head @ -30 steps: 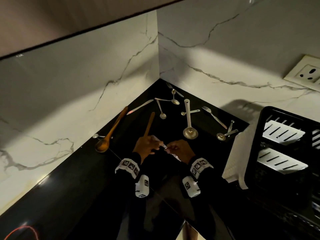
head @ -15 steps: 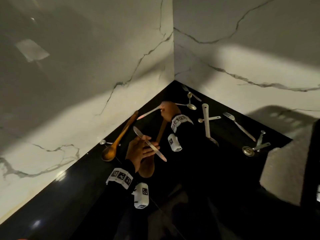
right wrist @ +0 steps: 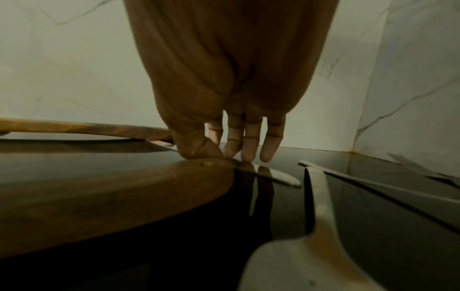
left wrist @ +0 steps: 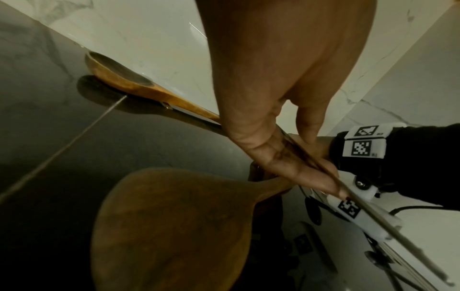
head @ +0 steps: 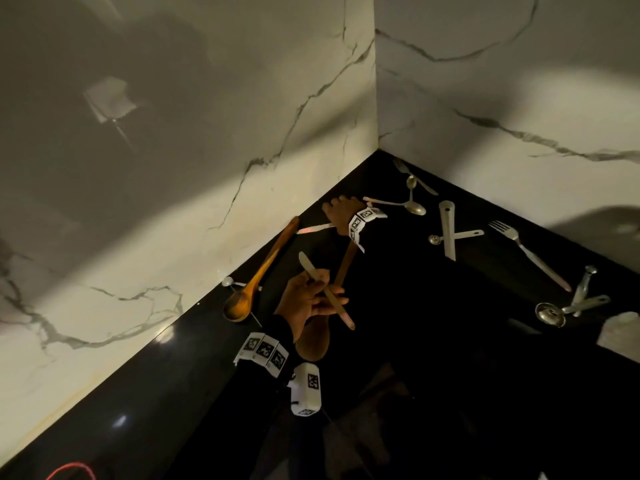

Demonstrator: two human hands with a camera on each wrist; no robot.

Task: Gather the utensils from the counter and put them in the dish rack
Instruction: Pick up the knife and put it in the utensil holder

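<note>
Our left hand [head: 300, 306] grips one knife [head: 307, 267] above the tabletop [head: 433, 327]; our right hand [head: 341, 211] pinches a second knife [head: 313, 229] lying near the tabletop's left edge.

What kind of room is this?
Probably a kitchen: a shiny black counter meets a marble wall in a corner, with a fork, a wooden spoon and other utensils on it.

On the black stone counter [head: 450, 358], a long wooden spoon [head: 238, 306] lies along the left marble wall [head: 173, 202]. A flat wooden spatula [head: 311, 341] lies just right of it, under the left hand [head: 301, 306], which holds a steel table knife [head: 306, 264]. Behind it — the right hand [head: 341, 211], pinching a second steel knife [head: 313, 229] on the counter.
</note>
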